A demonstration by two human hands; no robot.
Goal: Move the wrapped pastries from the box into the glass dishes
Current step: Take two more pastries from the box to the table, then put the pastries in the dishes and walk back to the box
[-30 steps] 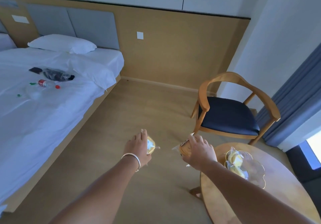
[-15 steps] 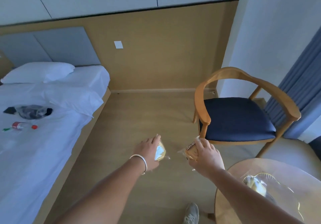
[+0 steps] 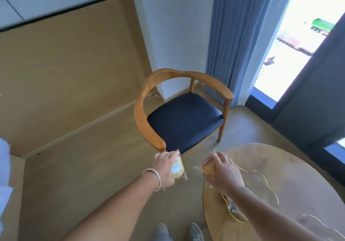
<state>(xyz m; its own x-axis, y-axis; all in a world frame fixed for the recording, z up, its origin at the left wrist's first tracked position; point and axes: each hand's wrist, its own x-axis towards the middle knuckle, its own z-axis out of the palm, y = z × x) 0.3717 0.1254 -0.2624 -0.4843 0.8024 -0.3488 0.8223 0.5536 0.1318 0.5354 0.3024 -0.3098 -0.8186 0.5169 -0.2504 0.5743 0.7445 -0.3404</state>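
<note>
- Left hand (image 3: 164, 169) grips a wrapped pastry (image 3: 177, 168) above the floor, as before.
- Right hand (image 3: 223, 172) grips a second pastry (image 3: 208, 167), now over the round table (image 3: 298, 175) edge, beside the glass dish (image 3: 261, 194).
- Bed has left view; window (image 3: 298, 35) has appeared.

Setting: you are standing in a bedroom, likely a hotel room. Far left: wood-panelled wall (image 3: 71, 68) with white wall above. Left edge: white bedding (image 3: 4, 166), only a sliver showing. Centre: wooden armchair (image 3: 179, 113) with dark blue seat. Far right: floor-length blue curtain (image 3: 242, 40) beside a tall window (image 3: 298, 35) looking out from a height. Near right: round table (image 3: 308, 175) with glossy top. Underfoot: tan floor (image 3: 89, 166).
</note>
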